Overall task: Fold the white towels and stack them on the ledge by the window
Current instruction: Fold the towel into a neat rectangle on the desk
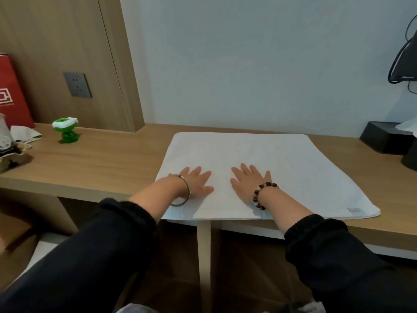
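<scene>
White towel [282,163] lies spread flat on the wooden desk [101,159] in front of you, a soft, roughly square sheet with rounded corners and a fine woven texture. Its far edge sits close to the pale, smooth wall [248,64]. Its near edge reaches the front lip of the desk. A small label [353,210] is sewn at the near right corner, and at the near left corner a step in the cloth shows one layer lying on another.

Your left hand [196,181] rests palm down on the near left part of the towel, fingers straight and spread wide, gripping nothing. Your right hand [248,180] lies just beside it, apart from it, also flat on the cloth with fingers splayed and the thumb pointing inward. A thin metal bangle [185,192] hangs loose round your left wrist, and a bracelet of round brown and pale beads [261,194] circles your right. Both black sleeves [94,256] are bunched up on the forearms.

Well to the left on the desk stands a small glossy green and white plastic toy [65,129]. Beyond it a red paper bag [11,91] leans against the wood-grain panel, which carries a grey wall socket [77,84]. At the far right sits a matte black box [381,138] with white tissue at its top.
</scene>
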